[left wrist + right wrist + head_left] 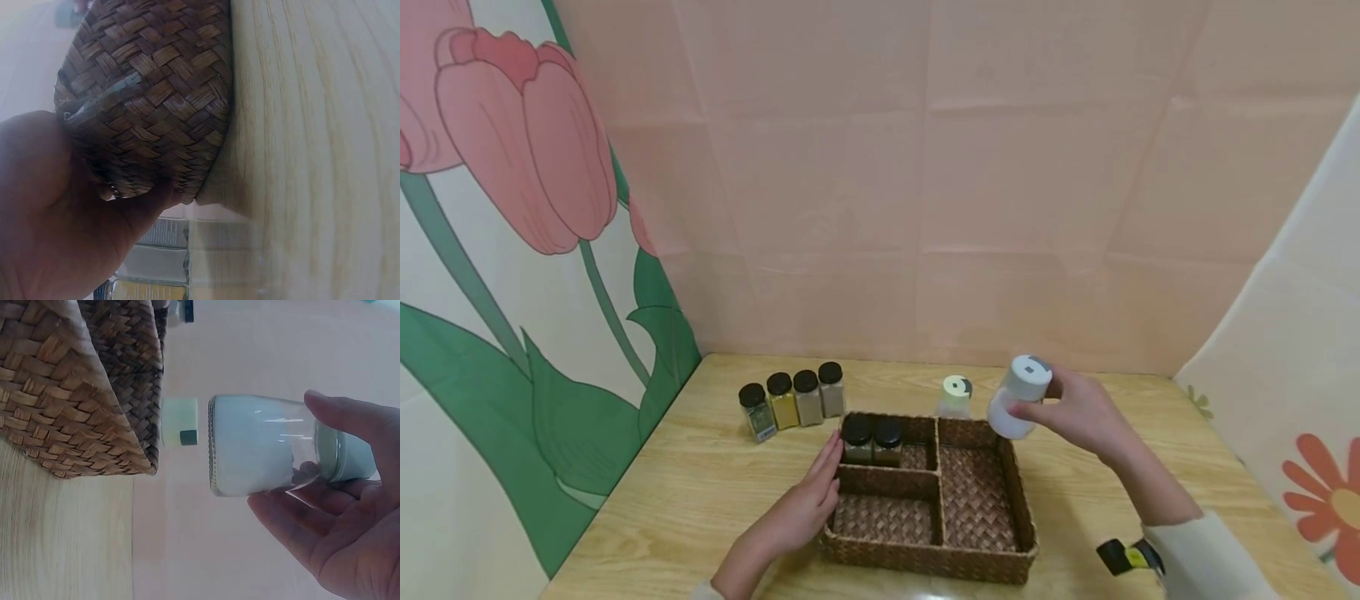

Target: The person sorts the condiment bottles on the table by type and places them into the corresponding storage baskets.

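My right hand [1078,412] holds a clear glass jar [250,447] of white contents by its pale lid, tilted above the back right corner of a woven basket [977,492]. In the right wrist view, thumb and fingers curl round the jar's neck and side. My left hand [801,504] rests along the basket's left outer wall, its fingers fairly straight against the weave [156,94]. Two black-lidded spice jars [872,442] stand in the back left compartment. The front left and right compartments show bare woven bottoms.
Behind the basket stands a second pale-lidded jar [956,396]. Several black-capped spice bottles [793,400], one with yellow contents, line up at the back left of the wooden table [677,483]. A pink cloth [910,183] hangs behind. A small black and yellow item [1127,556] is by the right sleeve.
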Demonstrator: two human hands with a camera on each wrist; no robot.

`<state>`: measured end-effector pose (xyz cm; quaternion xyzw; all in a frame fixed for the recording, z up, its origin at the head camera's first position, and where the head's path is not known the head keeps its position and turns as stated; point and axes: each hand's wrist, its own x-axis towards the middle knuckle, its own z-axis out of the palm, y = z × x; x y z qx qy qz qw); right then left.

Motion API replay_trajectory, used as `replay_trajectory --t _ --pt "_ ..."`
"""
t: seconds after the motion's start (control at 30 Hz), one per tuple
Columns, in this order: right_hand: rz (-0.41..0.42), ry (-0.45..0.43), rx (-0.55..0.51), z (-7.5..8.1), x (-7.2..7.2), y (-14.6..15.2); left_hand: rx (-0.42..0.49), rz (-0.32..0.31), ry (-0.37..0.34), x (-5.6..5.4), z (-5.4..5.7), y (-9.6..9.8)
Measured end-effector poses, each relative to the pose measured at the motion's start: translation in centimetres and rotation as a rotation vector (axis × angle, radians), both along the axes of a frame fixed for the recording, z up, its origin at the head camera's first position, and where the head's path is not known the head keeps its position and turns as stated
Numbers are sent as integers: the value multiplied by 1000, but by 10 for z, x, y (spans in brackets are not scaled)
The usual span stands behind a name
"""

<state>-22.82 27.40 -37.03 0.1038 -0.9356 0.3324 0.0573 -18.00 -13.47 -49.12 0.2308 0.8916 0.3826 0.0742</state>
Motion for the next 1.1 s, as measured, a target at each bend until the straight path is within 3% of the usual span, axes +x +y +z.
replay_trajectory --t 0.73,1.1 --pt "4 -37 12 2 16 -10 -2 -5 18 -2 -1 -1" --pt "19 -49 -3 -6 22 -14 -4 1 27 0 0 1"
